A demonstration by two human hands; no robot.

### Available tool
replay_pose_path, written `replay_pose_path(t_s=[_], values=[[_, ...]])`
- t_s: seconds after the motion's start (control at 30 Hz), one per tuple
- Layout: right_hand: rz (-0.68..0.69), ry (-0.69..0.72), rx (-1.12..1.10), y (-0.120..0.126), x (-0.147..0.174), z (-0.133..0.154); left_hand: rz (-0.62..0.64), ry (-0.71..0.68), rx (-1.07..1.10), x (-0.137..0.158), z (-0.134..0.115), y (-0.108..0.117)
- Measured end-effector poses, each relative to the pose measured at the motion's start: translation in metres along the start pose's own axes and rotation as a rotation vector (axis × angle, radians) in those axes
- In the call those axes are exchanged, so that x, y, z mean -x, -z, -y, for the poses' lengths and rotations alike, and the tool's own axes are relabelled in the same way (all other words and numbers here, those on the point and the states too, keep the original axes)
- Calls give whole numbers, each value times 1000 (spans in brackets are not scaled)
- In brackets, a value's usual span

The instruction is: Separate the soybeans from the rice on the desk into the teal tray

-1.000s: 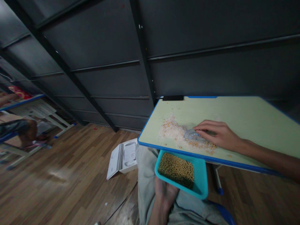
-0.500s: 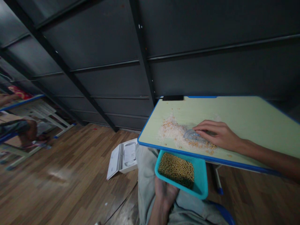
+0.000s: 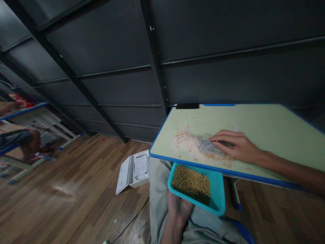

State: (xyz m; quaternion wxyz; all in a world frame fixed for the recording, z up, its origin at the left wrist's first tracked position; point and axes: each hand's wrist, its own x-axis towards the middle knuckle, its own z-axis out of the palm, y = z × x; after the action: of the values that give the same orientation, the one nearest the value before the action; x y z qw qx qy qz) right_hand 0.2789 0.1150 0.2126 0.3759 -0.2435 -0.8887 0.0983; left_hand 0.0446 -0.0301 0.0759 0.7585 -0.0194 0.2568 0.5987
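Note:
My right hand [image 3: 235, 146] is closed on a clear plastic protractor [image 3: 207, 145], its curved edge low over the table among grains and beans. White rice grains [image 3: 186, 144] mixed with yellow soybeans [image 3: 215, 156] lie spread around it, the beans thickest beneath and in front of that hand. Below the table's front edge, my left hand [image 3: 179, 205] grips a turquoise plastic tray [image 3: 217, 195] from underneath, over my lap. Soybeans [image 3: 190, 183] fill the tray's left and middle part, while its right end shows bare. The left fingers are mostly hidden under the tray.
The pale green table [image 3: 266, 132] has a blue rim, with a black flat object [image 3: 187, 106] at its back edge. An open white box [image 3: 134, 169] and a cable [image 3: 132, 220] lie on the floor. Another person's leg [image 3: 33, 142] shows at a desk far left.

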Motion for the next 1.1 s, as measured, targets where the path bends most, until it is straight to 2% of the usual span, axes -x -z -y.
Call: replay_pose_path(t_s=[0.17,0.5,0.63,0.8,0.97,1.1], values=[[0,-9,6,0,0,0,8,-6,40,-1,1,0],[16,-9,2,1,-1,1,11,-18,-20,-1,1,0],[55,-14,6,-2,1,-3,59,-31,-21,0,1,-2],[135,-13,-11,-3,3,-6,57,-35,-21,-1,1,0],[129,-11,-10,-3,3,-5,2,-14,9,-3,1,1],[107,-8,-22,-4,2,-3,31,-16,-3,-1,1,-2]])
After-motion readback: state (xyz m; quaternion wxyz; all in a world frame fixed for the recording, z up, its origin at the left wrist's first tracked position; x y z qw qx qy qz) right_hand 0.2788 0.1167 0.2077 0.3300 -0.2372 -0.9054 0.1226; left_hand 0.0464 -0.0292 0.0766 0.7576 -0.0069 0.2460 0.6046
